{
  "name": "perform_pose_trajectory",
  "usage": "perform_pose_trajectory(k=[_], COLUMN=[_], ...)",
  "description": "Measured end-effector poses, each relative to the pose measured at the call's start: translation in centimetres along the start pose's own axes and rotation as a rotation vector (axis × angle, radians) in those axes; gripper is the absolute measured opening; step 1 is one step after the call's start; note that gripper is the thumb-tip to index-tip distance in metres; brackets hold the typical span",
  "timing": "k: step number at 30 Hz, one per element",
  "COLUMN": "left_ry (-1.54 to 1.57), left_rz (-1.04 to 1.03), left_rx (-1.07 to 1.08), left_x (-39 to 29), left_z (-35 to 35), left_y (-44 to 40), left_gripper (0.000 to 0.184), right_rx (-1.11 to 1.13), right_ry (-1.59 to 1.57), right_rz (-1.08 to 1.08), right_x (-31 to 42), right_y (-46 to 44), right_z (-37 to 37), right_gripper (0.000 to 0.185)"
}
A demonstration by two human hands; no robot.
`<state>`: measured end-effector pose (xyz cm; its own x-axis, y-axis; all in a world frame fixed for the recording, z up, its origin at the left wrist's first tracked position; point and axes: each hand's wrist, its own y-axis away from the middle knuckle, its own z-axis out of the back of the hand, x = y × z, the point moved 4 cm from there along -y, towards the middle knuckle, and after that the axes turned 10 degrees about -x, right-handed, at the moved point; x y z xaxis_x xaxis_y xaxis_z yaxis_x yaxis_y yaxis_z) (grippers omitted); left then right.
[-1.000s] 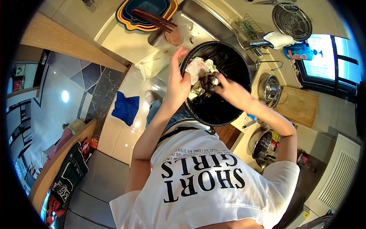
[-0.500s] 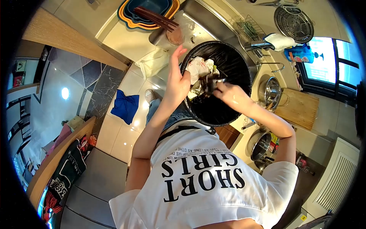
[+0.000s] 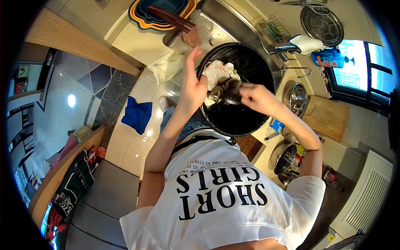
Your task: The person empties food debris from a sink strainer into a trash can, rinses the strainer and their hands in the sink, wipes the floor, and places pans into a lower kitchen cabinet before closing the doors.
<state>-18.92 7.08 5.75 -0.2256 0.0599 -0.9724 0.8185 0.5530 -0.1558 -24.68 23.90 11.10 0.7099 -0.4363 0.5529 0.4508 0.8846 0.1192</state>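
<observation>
A black trash can (image 3: 246, 121) with a dark liner is tilted toward me at the sink's edge. My left hand (image 3: 194, 91) holds its left rim, thumb at the rim and fingers stretched along the outside. Inside the can lies crumpled white plastic and paper waste (image 3: 217, 73). My right hand (image 3: 259, 98) is over the can's opening, closed on a dark, shiny cup-like object (image 3: 232, 92). That object is blurred, so its exact kind is unclear. It is close beside the waste.
Behind the can is a steel sink (image 3: 216, 30). Nested basins (image 3: 162, 16) with brown chopsticks (image 3: 171, 18) across them sit at its left. A wooden cutting board (image 3: 327, 118), metal bowl (image 3: 296, 99) and pan (image 3: 286, 159) are on the right. A blue cloth (image 3: 136, 115) lies on the floor.
My right hand has shifted slightly up and right, and the dark object has turned in its grip. The can has risen a little in view. My left hand stays at the rim.
</observation>
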Motion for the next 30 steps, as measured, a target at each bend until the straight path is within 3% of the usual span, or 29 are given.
perform_pose_trajectory(k=[1,3,5,9,19,21,22,23,25,27,28,30], left_ry=[-0.001,-0.012,-0.015,-0.011,-0.017,-0.033,-0.035,-0.037,-0.039,-0.092,-0.093,-0.099], left_rz=[-0.001,-0.015,-0.016,-0.031,-0.031,-0.056,-0.056,-0.066,-0.08,-0.139,-0.136,-0.169], left_rx=[0.001,0.011,0.029,0.052,0.068,0.081,0.084,0.086,0.104,0.062,0.073,0.063], left_x=[0.0,-0.1,-0.2,-0.3,-0.3,-0.4,-0.4,-0.3,-0.3,-0.4,-0.4,-0.4], left_z=[0.0,0.0,0.0,0.1,0.1,0.1,0.2,0.1,0.0,0.1,0.0,0.0], left_y=[0.0,0.0,0.0,0.0,0.0,0.0,0.0,0.0,-0.2,-0.3,-0.1,-0.2], left_gripper=[0.061,0.061,0.062,0.062,0.06,0.059,0.059,0.059,0.058,0.058,0.058,0.057], right_rx=[-0.034,-0.019,0.011,0.025,0.046,-0.112,-0.19,0.122,0.317,0.158,0.211,0.28], right_ry=[-0.038,-0.414,-0.551,-0.667,-0.828,-0.499,0.075,0.305,-0.021,0.242,0.477,0.388], right_rz=[0.001,-0.35,-0.502,-0.535,-0.715,-0.525,0.035,0.186,0.232,0.192,0.222,0.336], right_x=[-0.5,-1.9,-2.3,-2.7,-2.4,-2.5,-0.6,-0.3,2.4,1.9,1.9,2.6], right_y=[-0.3,-0.1,-0.1,-0.1,-0.4,-0.5,-0.5,0.5,1.2,0.3,0.3,1.2], right_z=[0.6,0.7,1.0,1.1,1.2,1.1,0.9,-1.7,-3.5,-2.4,-2.7,-3.9], right_gripper=[0.016,0.021,0.025,0.011,0.019,0.01,0.006,0.008,0.011,0.01,0.012,0.012])
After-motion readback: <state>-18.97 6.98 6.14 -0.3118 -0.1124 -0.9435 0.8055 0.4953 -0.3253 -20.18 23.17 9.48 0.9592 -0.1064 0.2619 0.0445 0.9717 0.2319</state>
